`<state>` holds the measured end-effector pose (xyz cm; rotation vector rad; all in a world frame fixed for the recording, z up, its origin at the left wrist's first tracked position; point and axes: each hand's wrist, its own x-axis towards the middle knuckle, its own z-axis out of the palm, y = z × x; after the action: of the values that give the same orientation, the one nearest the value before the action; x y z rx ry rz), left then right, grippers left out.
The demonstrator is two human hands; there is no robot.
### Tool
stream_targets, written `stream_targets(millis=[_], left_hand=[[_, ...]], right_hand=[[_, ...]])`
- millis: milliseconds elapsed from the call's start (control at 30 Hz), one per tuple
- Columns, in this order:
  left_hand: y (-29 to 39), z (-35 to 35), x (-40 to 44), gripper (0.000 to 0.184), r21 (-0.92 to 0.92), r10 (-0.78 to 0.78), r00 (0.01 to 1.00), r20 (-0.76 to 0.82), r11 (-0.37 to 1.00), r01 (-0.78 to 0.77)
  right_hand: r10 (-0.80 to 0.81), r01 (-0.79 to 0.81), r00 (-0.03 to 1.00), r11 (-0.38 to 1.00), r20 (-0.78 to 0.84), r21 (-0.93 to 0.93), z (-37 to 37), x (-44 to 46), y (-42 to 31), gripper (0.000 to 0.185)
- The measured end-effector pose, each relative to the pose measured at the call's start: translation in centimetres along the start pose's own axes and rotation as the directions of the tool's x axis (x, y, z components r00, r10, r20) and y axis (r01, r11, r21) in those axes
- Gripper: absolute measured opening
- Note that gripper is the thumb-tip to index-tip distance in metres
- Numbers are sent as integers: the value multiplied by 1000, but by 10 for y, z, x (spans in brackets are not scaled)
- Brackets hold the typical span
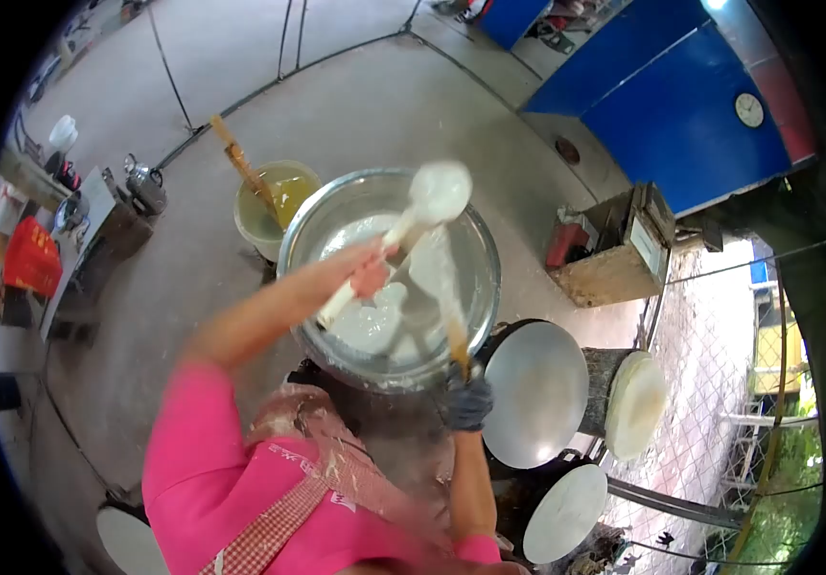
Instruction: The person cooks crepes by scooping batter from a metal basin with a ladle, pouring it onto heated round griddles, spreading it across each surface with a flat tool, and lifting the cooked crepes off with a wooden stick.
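So over on the far left there's a bright red thing (31,259) by a low bench, can't make out what it is, and then a metal kettle (144,187) near it. Next along is a pale bucket (248,222) with yellowish liquid (291,196) in it and a wooden stick (240,161) leaning out over the rim. Just beside that, the big metal basin (480,259) takes up the middle, with thick white batter (374,328) in the bottom. The bare left hand (368,273) is over the basin, a bit blurry, fingers curled round the handle of a ladle (442,194), and the ladle's round, white-coated head sits up above the basin's far side. The right hand (470,398), in a dark glove, is closed in a fist on the wooden handle of a paddle (458,347) at the near right rim, and the white-smeared end slants into the basin. Right next to that glove is a round griddle (537,393), then a second round plate (566,515) below it. Further right there's an open wooden box (614,251), a pale yellowish disc (635,405), and a wall clock (748,110) on blue panels.
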<state>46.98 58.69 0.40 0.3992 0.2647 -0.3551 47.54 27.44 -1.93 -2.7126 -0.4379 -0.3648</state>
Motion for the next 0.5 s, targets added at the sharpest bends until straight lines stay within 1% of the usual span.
stream_targets(millis=[33,100,133,167,200,233,267,300,333,433,467,500], left_hand=[[6,28,-16,24,97,79,987,143,991,-93],[29,139,-73,25,117,62,998,-11,991,-60],[36,175,-93,25,164,85,995,43,982,-90],[42,203,-107,26,208,98,990,102,971,-118],[53,223,-117,26,378,169,976,135,902,-209],[62,242,-126,22,501,244,959,146,818,-284],[70,260,-136,18,610,316,934,165,711,-349],[77,276,-146,14,703,384,903,193,588,-400],[82,288,-154,20,753,456,872,179,507,-420],[79,277,-159,22,775,534,818,215,416,-475],[75,256,-151,23,778,518,837,176,448,-441],[63,229,-144,17,764,487,851,198,467,-445]], right_hand=[[-123,122,977,992,-173,-14,-18,11,1,26],[-21,33,982,998,-188,62,-79,44,-17,29],[-189,184,948,982,-256,-43,-92,62,-4,31],[-173,233,930,960,-324,157,-119,80,-10,29],[-188,276,922,932,-337,235,-146,97,-13,30],[-178,302,899,913,-400,274,-163,112,-14,29],[-144,294,897,901,-418,320,-187,119,-25,28],[-109,284,896,886,-430,367,-208,122,-36,27],[-75,258,909,875,-411,410,-216,126,-39,24],[7,255,945,615,-328,746,-171,123,-13,18],[-8,300,948,364,-319,882,-176,95,-37,14],[-36,131,991,185,-126,974,-130,85,-7,13]])
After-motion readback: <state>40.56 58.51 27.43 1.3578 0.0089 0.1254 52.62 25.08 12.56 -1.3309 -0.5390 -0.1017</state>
